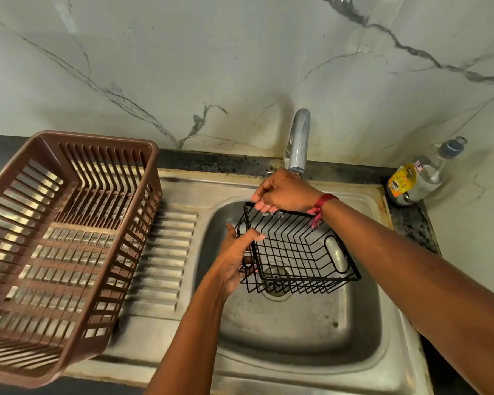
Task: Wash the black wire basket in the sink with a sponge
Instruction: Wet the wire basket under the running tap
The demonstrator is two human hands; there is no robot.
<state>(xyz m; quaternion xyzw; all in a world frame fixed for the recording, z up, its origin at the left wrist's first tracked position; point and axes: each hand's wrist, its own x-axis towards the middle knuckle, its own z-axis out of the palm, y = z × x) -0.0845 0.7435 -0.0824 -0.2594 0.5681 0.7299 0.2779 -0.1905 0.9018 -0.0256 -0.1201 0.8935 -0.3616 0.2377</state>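
Observation:
The black wire basket (300,252) hangs tilted over the steel sink bowl (297,332), above the drain. My left hand (237,260) grips its left side wall, thumb over the rim. At the basket's far rim, right under the tap spout (298,143), my right hand (283,193) is closed with fingers curled around the wire. Water drips from those fingers onto the basket. A red thread is tied around my right wrist. No sponge shows anywhere in the view.
A brown plastic dish rack (66,246) stands on the ribbed drainboard (166,252) to the left. A clear bottle of dish liquid (419,175) sits on the dark counter at the back right. A marble wall rises behind the sink.

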